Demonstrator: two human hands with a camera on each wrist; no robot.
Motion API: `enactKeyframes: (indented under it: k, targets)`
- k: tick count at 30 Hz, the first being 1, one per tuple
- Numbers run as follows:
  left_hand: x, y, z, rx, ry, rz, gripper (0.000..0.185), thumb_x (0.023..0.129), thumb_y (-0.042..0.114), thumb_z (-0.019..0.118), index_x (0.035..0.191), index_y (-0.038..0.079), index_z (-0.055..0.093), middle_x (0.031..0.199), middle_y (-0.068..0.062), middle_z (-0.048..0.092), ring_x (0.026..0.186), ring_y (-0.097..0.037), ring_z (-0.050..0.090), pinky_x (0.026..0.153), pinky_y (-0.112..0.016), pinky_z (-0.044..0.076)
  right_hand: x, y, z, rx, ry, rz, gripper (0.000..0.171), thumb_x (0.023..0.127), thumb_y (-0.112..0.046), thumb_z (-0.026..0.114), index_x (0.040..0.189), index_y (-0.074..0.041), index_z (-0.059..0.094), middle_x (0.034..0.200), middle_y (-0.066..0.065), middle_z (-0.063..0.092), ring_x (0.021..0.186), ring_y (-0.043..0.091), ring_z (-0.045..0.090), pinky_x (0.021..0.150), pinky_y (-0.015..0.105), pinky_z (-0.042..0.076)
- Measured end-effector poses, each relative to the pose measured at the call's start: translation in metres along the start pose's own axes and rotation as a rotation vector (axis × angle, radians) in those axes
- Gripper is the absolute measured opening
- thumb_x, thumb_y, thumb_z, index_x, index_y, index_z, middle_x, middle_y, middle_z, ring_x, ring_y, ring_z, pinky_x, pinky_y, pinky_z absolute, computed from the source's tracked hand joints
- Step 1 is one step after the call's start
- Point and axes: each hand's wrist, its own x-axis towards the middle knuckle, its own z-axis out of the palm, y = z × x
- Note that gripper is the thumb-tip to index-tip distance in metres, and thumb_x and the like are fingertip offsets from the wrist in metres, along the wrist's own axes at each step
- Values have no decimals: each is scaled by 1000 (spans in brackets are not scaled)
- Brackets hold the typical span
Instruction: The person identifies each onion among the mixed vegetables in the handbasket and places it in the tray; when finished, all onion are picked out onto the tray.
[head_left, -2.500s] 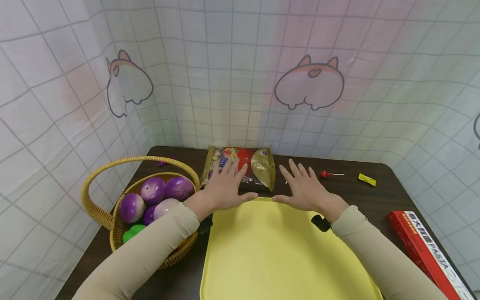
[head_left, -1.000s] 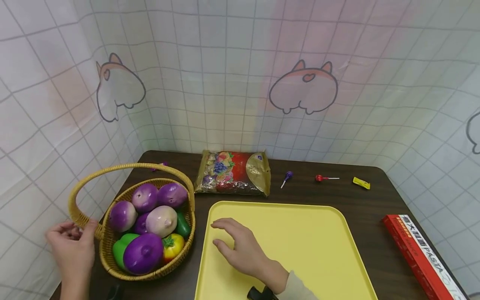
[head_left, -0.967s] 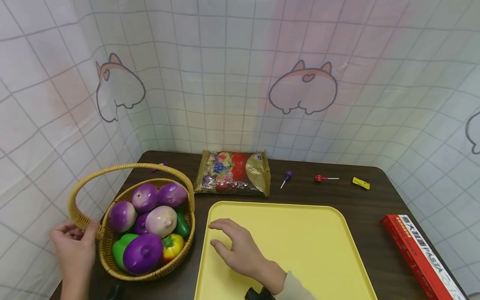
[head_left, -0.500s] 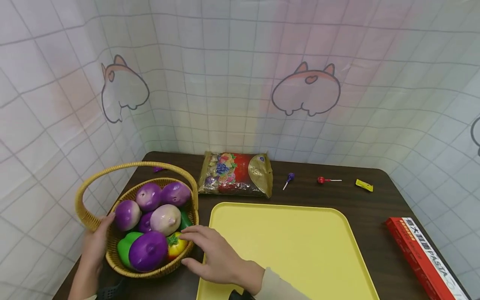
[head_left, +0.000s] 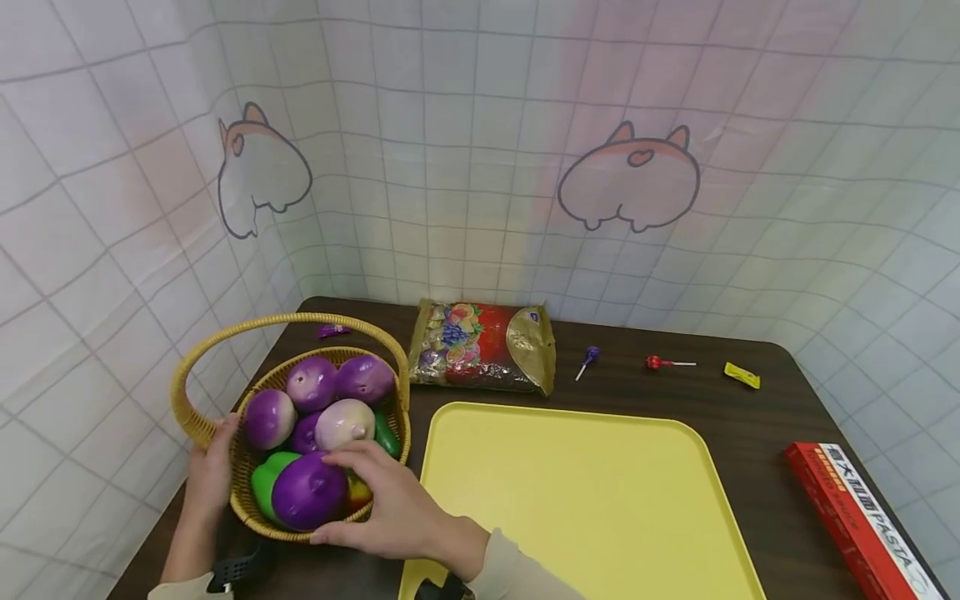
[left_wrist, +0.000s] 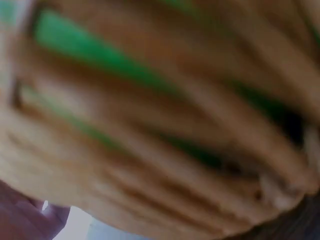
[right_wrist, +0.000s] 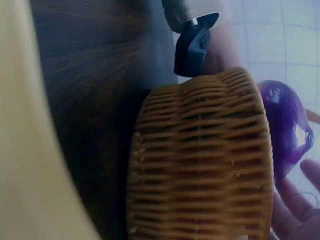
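Right hand [head_left: 390,508] grip cupping purple fruit [head_left: 307,496], left hand [head_left: 210,467] on basket [head_left: 247,500]

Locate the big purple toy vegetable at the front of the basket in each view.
Head: purple toy vegetable lower left, at the front of the wicker basket, right hand on it.
Left wrist: not visible; only blurred weave.
Right wrist: right edge, above the basket wall.
Shared landmark: the wicker basket.

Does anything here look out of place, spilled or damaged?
Nothing stands out. The basket stands upright with its vegetables inside, the yellow tray lies flat, and the snack bag looks intact.
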Motion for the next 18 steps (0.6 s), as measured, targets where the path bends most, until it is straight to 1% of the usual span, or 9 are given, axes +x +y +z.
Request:
enactKeyframes:
  k: [4,7,11,13,16,18]
  targets:
    - [-1,0,2,-7,27,3,37,103,38,43,82,7,40,72,6,31,65,-10,32,61,-28,29,6,-5,5,-56,-6,81,72,80,-47,77,140,-22,45,139,-7,41,122,5,48,96,26,44]
    - [-1,-2,4,-30,46,23,37,103,35,45,81,6,40,71,5,31,63,-11,32,59,-28,29,9,-6,8,-124,-13,135,75,79,-55,75,141,-24,44,139,-7,42,120,7,50,94,29,46]
    - [-3,-6,8,-105,81,65,31,102,28,50,80,7,45,69,6,34,62,-11,32,58,-26,28,11,-5,13,-203,-8,173,78,79,-58,73,142,-24,42,139,-7,46,121,9,51,94,35,45]
    - [-3,-8,9,-138,93,71,27,101,26,52,82,8,48,69,6,36,62,-10,34,58,-25,29,11,-5,14,-223,-1,181,79,79,-58,73,143,-24,41,139,-7,47,122,9,50,95,37,44]
    - [-1,-11,10,-162,103,74,23,100,23,53,82,9,50,69,6,38,62,-10,35,56,-24,30,11,-4,14,-196,28,167,78,79,-55,74,142,-23,42,138,-6,47,121,9,50,95,35,45]
    - [0,-12,10,-171,109,81,23,100,21,53,81,10,50,68,6,37,61,-10,34,56,-24,29,10,-3,13,-139,56,152,78,79,-51,76,142,-23,41,136,-5,45,120,9,51,94,32,46]
